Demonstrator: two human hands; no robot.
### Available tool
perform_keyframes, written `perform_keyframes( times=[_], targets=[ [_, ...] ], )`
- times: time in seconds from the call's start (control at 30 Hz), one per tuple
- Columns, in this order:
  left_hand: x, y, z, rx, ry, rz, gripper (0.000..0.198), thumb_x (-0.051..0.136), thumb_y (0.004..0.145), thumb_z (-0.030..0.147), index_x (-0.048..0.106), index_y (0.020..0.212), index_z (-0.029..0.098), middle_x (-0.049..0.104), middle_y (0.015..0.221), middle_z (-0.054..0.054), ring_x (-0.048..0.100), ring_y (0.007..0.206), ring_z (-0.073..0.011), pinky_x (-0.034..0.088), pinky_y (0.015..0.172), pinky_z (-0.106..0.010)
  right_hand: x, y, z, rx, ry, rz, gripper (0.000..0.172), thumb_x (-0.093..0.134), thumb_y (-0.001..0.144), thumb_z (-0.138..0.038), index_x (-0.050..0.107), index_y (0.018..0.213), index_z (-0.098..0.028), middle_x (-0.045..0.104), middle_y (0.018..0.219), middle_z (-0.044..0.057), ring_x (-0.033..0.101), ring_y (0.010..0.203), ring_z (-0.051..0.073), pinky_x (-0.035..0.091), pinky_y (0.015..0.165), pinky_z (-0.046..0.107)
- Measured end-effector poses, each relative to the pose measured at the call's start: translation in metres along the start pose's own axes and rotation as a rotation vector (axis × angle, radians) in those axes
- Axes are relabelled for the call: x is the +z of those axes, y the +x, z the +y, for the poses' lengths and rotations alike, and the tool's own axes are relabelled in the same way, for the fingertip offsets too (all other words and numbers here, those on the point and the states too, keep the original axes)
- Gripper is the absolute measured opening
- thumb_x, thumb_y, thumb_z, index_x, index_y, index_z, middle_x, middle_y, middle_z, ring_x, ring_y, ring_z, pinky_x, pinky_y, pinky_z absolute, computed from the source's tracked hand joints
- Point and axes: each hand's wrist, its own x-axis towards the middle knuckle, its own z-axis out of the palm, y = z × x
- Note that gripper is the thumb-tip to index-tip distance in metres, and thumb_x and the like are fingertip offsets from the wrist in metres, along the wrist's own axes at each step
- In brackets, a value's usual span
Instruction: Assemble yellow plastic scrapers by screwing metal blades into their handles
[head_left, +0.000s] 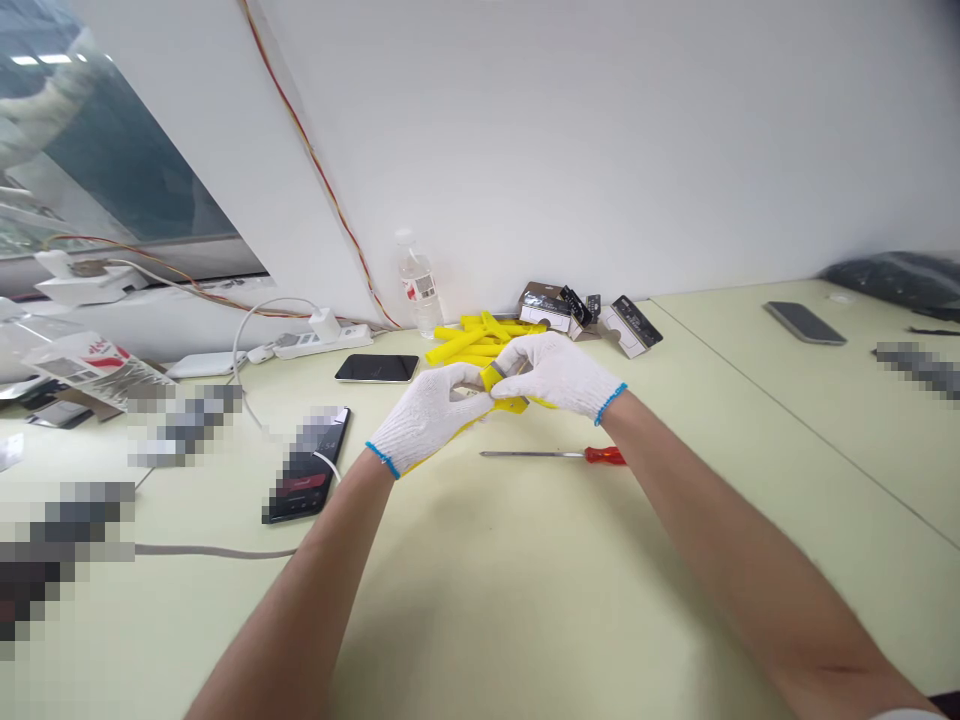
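The gloved left hand (427,417) and right hand (559,375) both grip one yellow piece (511,404) above the desk, just before a heap of similar pieces (472,345). One screwdriver (581,455) lies near, under the right hand.

Here we are, both arms reaching in over the desk: our left forearm (300,600) runs up from 7 o'clock, our right forearm (720,510) from 4 o'clock, bare skin all the way. Our left hand (429,418) and our right hand (559,375) meet right at the centre, both in white knit gloves (547,370), blue-edged cuffs (382,460) at the wrists, fingers curled, fingertips (469,378) pinched in close!
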Motion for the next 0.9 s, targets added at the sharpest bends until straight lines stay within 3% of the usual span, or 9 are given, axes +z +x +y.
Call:
perform_keyframes(
  times=[0.47,0.9],
  targets=[
    [-0.0003,-0.0002,0.0052,-0.043,0.08,0.004,0.025,0.066,0.087,0.035,0.075,0.106,0.021,0.078,0.091,-0.001,0.073,0.081,-0.0158,0.051,0.068,-0.023,-0.0023,-0.0036,-0.0057,0.011,-0.051,-0.009,0.024,0.082,0.076,-0.036,0.075,0.09,-0.019,0.075,0.087,0.001,0.062,0.069,0.013,0.043,0.057,0.024],
    [0.0004,0.0008,0.0073,-0.063,0.123,0.031,0.024,0.068,0.087,0.038,0.075,0.106,0.024,0.078,0.088,0.002,0.074,0.08,-0.0154,0.051,0.07,-0.024,-0.0003,-0.0051,-0.0094,0.012,-0.073,0.018,0.023,0.08,0.079,-0.036,0.077,0.095,-0.021,0.077,0.096,0.002,0.067,0.077,0.015,0.047,0.065,0.026]
  ],
)
